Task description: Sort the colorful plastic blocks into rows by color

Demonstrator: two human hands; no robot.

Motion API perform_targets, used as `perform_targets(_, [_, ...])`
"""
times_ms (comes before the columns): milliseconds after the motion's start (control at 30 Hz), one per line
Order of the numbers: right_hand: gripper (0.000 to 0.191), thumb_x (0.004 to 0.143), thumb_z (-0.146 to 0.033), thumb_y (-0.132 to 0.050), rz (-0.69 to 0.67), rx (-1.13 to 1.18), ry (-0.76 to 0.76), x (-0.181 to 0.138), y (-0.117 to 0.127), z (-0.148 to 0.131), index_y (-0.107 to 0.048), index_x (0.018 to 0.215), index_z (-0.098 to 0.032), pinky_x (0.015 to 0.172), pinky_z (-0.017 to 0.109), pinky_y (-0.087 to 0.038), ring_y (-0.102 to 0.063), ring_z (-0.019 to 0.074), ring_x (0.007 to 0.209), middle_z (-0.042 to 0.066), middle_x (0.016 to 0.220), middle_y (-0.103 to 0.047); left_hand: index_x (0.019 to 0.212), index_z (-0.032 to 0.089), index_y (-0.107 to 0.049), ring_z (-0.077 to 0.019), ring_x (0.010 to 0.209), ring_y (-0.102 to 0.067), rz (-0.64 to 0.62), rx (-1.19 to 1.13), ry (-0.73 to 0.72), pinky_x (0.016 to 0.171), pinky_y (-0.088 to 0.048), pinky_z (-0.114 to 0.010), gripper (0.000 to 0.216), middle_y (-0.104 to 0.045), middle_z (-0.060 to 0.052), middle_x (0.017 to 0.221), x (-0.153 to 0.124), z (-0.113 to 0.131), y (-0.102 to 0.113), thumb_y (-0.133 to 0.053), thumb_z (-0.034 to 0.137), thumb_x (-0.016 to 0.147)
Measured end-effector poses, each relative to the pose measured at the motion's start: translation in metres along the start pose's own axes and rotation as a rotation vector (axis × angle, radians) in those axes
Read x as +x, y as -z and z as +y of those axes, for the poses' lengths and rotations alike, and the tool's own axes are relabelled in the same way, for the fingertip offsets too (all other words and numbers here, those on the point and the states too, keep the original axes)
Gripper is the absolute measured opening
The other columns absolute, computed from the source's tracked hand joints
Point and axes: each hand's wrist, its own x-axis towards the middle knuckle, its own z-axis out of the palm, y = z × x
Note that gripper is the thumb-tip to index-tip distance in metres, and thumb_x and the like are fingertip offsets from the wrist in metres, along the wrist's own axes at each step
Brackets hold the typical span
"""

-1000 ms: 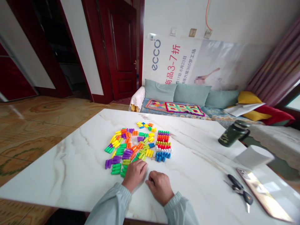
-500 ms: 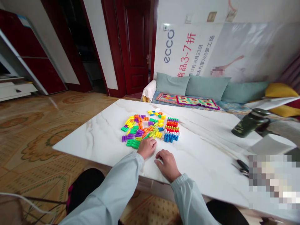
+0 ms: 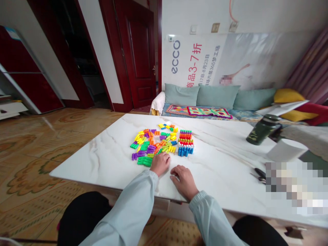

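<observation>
My left hand (image 3: 160,163) rests on the table with its fingers curled in; whatever they hold, if anything, is hidden. It lies against the near edge of a loose spread of small, bright peg-shaped pieces (image 3: 151,149), right beside the green ones (image 3: 145,161). Lower and to the right, my right hand (image 3: 183,181) lies on the tabletop, fingers loosely bent and thumb apart, nothing visible in it. Beyond it, similar pieces stand upright in a tight block (image 3: 186,142), sorted by colour in rows from green at the back to blue in front.
The white marble-patterned table (image 3: 217,171) carries a dark green flask (image 3: 263,130), a white curved object (image 3: 285,150) and black-handled scissors (image 3: 260,173) on the right. A blurred patch covers the right corner. Behind stands a sofa with teal cushions (image 3: 217,97).
The view has shifted a little to the right and tilted up slightly. Both hands and the coloured pieces keep their places on the table.
</observation>
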Motion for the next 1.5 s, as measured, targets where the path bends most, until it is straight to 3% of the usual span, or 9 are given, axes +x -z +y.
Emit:
perform_targets(633, [0.013, 0.076, -0.008, -0.057, 0.071, -0.031, 0.027, 0.0048, -0.0044, 0.0048, -0.064, 0.077, -0.019, 0.067, 0.024, -0.037, -0.053, 0.0139, 0.068, 0.000, 0.071, -0.061, 0.093, 0.021, -0.069, -0.0202, 0.090, -0.062, -0.037, -0.040, -0.005, 0.073, -0.042, -0.031, 0.027, -0.068, -0.008, 0.096, -0.0024, 0.0025, 0.0061, -0.043, 0.024, 0.094])
perform_targets(1500, [0.017, 0.074, -0.006, -0.054, 0.099, 0.050, -0.047, 0.0050, -0.0060, 0.0042, -0.066, 0.074, -0.019, 0.066, 0.022, -0.039, -0.055, 0.0129, 0.068, -0.001, 0.071, -0.062, 0.091, 0.021, -0.067, -0.0194, 0.087, -0.062, -0.011, -0.003, -0.022, 0.073, -0.041, -0.030, 0.026, -0.067, -0.006, 0.093, -0.0020, 0.0021, 0.0039, -0.042, 0.022, 0.094])
